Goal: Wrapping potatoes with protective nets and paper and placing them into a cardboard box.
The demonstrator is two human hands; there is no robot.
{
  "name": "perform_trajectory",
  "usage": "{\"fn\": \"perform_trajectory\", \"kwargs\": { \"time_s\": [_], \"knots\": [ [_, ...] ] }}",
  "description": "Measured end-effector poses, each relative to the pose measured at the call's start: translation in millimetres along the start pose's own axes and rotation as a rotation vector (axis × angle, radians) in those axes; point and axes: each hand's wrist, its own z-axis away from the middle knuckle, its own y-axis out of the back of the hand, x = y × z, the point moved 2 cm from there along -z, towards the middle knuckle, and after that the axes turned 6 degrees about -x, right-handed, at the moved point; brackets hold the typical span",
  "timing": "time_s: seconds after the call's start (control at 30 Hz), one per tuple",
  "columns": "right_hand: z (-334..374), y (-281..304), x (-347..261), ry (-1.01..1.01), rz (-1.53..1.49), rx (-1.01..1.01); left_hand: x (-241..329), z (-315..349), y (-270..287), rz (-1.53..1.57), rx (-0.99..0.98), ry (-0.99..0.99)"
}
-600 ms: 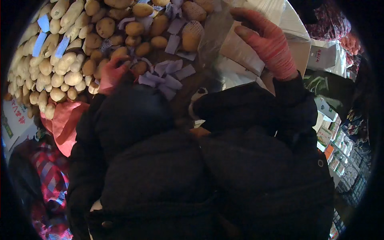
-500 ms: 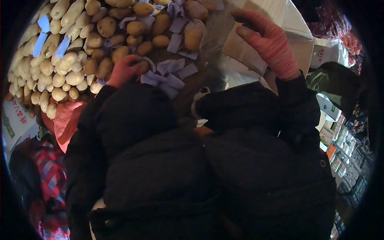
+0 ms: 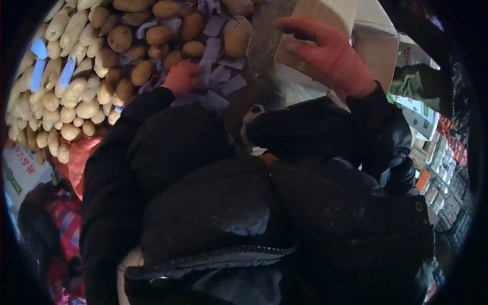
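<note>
My left hand (image 3: 181,79), in a pinkish-red knit glove, is at the edge of the potato pile, beside crumpled lavender wrapping pieces (image 3: 219,76). Its fingers are smeared by motion, so I cannot make out whether they hold anything. Brown potatoes (image 3: 142,73) lie just left of and beyond it. My right hand (image 3: 330,53), gloved the same way, hovers over an opened cardboard box (image 3: 373,53) at the upper right. Its thumb and fingers are apart, with nothing between them. One potato in a white foam net (image 3: 237,36) rests between the two hands.
Paler potatoes (image 3: 87,109) are heaped at the left, with blue strips (image 3: 67,72) among them. A red cloth or bag (image 3: 84,157) hangs below the heap. A printed white carton (image 3: 25,170) stands far left, and another carton (image 3: 420,118) at the right.
My left hand has moved right, from the potatoes toward the lavender pieces. My right hand has shifted slightly left, still spread. The whole view has shifted a little.
</note>
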Motion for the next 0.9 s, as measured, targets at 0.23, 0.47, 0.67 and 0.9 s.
{"fn": "perform_trajectory", "kwargs": {
  "time_s": [0.23, 0.47, 0.67, 0.9],
  "knots": [
    [-36, -13, -18, 0.208, 0.095, -0.023, 37, 41, 122, 0.934, 0.43, 0.169],
    [-98, -37, -64, 0.422, -0.005, 0.062, 117, 88, 197, 0.782, 0.423, 0.127],
    [-100, -29, -76, 0.657, -0.132, 0.153, 129, 89, 199, 1.165, 0.442, 0.093],
    [-95, -17, -62, 0.111, 0.022, -0.3, 61, 87, 161, 0.72, 0.361, 0.112]
  ]
}}
